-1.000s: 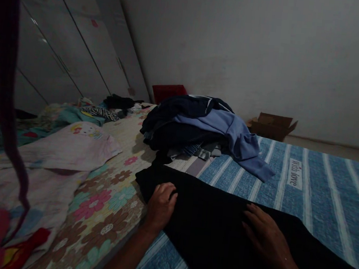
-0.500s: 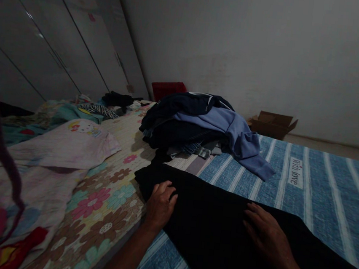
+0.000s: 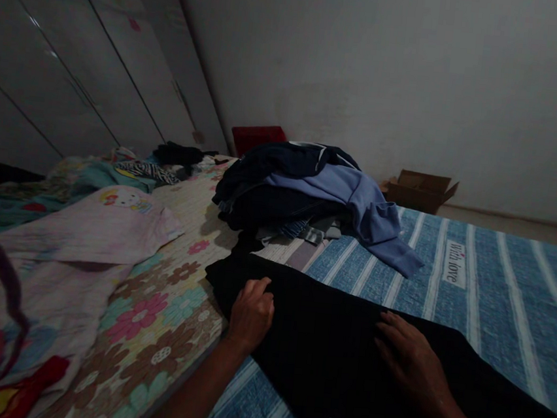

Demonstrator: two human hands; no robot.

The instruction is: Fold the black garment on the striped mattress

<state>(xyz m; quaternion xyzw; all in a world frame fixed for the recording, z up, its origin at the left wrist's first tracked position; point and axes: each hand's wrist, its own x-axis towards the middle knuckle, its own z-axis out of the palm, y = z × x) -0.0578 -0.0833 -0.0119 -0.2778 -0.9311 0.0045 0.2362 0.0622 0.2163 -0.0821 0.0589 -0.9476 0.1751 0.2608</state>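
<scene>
Black garment [image 3: 324, 345] beneath both hands [image 3: 251, 315] [image 3: 416, 360]

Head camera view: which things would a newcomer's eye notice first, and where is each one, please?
Probably first, the heaped pile of navy and lighter blue clothes in the middle of the picture. Nearer, a long black cloth garment lies mostly on the blue-and-white striped bedcover, with the bare left hand and bare right hand on it. An open brown cardboard box sits beyond the bedcover, near the pale wall.
</scene>
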